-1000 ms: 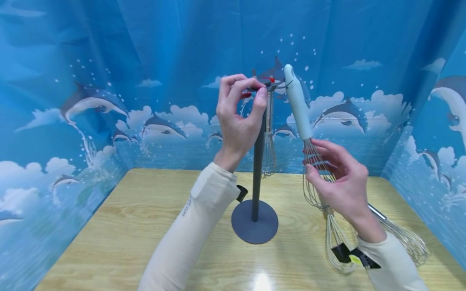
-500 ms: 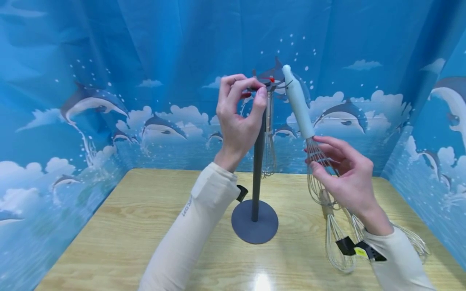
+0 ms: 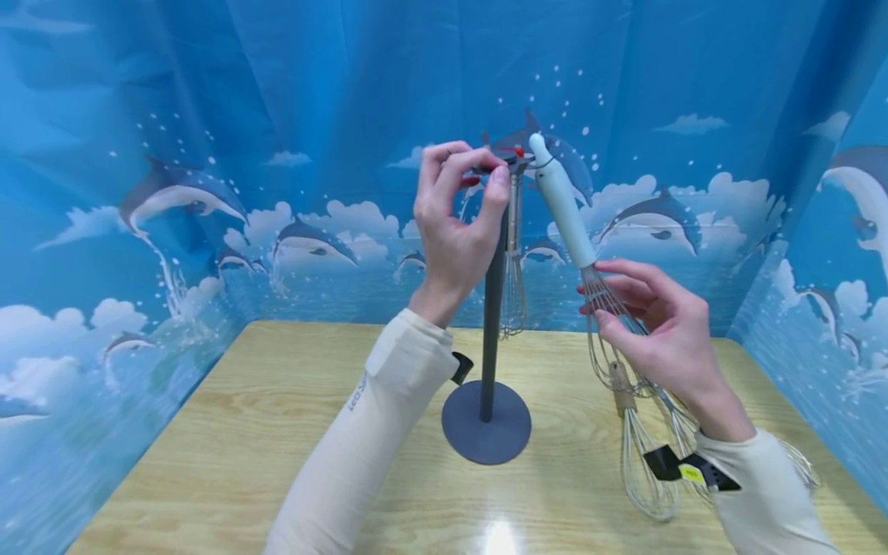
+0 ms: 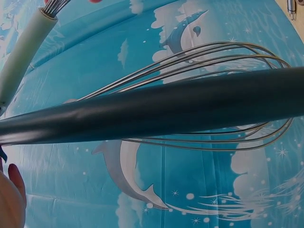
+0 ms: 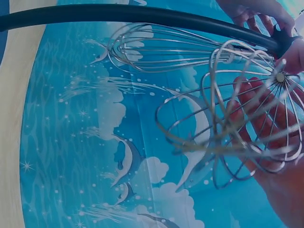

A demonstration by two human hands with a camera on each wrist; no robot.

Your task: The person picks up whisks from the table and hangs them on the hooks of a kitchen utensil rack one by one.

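2 hands up | L hand [image 3: 454,223] pinches stand [image 3: 489,324] top | R hand [image 3: 655,335] grips mint-handled whisk [image 3: 563,204] by wires

Bright, even overhead light; white glare spot on table [image 3: 501,533] front edge. Head view bowed at edges; wrist views soft close up.

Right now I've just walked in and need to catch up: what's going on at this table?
A person is working at a dark stand on the wooden table. The left hand pinches the stand's top, where a metal whisk already hangs. The right hand holds a pale-handled whisk by its wires, handle tip raised to the stand's top. Whether it is hooked on yet is unclear. More whisks lie on the table beneath the right arm.
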